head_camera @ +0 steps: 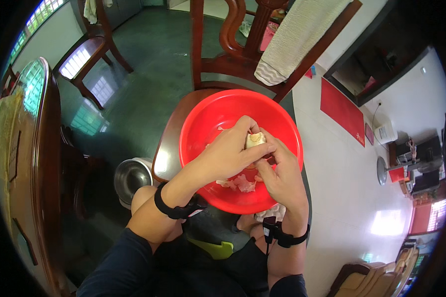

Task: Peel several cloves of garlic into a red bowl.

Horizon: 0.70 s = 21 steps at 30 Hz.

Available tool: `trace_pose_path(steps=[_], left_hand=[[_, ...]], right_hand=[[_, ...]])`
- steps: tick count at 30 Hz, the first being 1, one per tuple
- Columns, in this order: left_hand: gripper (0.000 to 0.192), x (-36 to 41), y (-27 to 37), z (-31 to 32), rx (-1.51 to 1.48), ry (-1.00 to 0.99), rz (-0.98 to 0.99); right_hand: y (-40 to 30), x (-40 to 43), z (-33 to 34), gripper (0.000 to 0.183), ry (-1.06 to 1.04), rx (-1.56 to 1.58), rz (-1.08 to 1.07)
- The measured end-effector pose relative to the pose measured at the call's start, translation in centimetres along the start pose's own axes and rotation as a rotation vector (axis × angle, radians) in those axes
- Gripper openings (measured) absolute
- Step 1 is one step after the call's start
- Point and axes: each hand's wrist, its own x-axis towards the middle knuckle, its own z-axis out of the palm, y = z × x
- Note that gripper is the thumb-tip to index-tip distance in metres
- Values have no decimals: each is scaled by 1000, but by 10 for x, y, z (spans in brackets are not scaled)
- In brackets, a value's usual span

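Observation:
A red plastic basin (241, 100) rests on the seat of a dark wooden chair before me. Above its middle, my left hand (228, 150) and my right hand (284, 170) meet around a small pale, yellowish piece of food (256, 139) that I cannot identify for sure. The fingers and thumbs of both hands press on it from either side. Thin pinkish-white scraps (241, 183) lie in the basin below my hands. Further small bits at the basin's left are partly hidden by my left hand.
A metal bowl (133, 180) stands low at the left of the chair seat (171, 148). A pale towel (301, 41) hangs over the chair's back. A wooden table (46, 148) is at far left; a yellow-green plastic object (221, 250) lies between my legs.

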Motion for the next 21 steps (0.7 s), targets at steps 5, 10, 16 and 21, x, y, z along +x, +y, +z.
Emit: trace_pose_path(steps=[5, 10, 16, 21], left_hand=[[35, -7, -4, -5, -21, 35, 76], [36, -13, -9, -2, -67, 117, 55], [47, -20, -25, -6, -4, 174, 102], [71, -16, -27, -14, 249, 125, 223]], right_hand=[[11, 0, 6, 53, -35, 287, 105], [12, 3, 20, 46, 78, 160, 15], [19, 13, 27, 51, 88, -70, -93], [22, 13, 6, 46, -58, 120, 83]])
